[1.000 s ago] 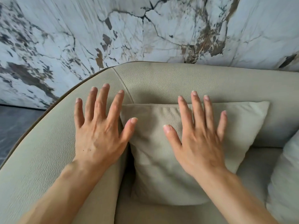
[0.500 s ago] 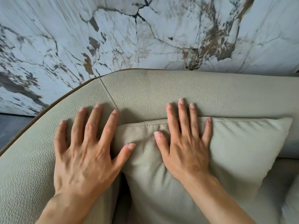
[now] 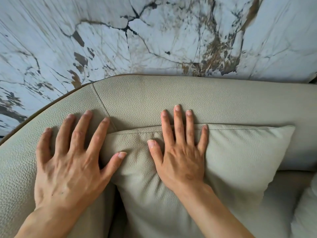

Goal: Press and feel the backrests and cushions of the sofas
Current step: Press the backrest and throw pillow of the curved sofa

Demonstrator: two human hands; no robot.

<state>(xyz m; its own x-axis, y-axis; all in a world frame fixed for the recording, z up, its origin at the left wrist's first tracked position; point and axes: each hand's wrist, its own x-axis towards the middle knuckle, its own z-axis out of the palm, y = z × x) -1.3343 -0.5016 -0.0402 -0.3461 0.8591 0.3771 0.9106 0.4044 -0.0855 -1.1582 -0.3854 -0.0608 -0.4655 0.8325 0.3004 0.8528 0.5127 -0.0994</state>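
Scene: From the head camera I look down on a beige pebbled-leather sofa backrest that curves round to the left, set against a white marble wall veined in black and brown.

Left hand: I see it laid flat, palm down, fingers spread wide on the curved left part of the backrest, just left of a stitched seam. Its thumb reaches right and touches the near corner of the cushion. It grips nothing.

Right hand: I see it flat and spread on the upper left part of the cushion. Its three longest fingertips pass over the cushion's top edge onto the backrest behind; the little finger ends at that edge. The leather puckers into folds beside its thumb. It grips nothing either.

Hands together: Both lie open and well apart, the cushion's corner between them.

Cushion: A square leather cushion in the same beige leans upright against the backrest, its top seam running level and its right corner pointing out.

Right edge: I make out part of a paler second cushion at the lower right corner, cut off by the frame.

Seat: A shaded strip of the sofa seat shows between the two cushions.
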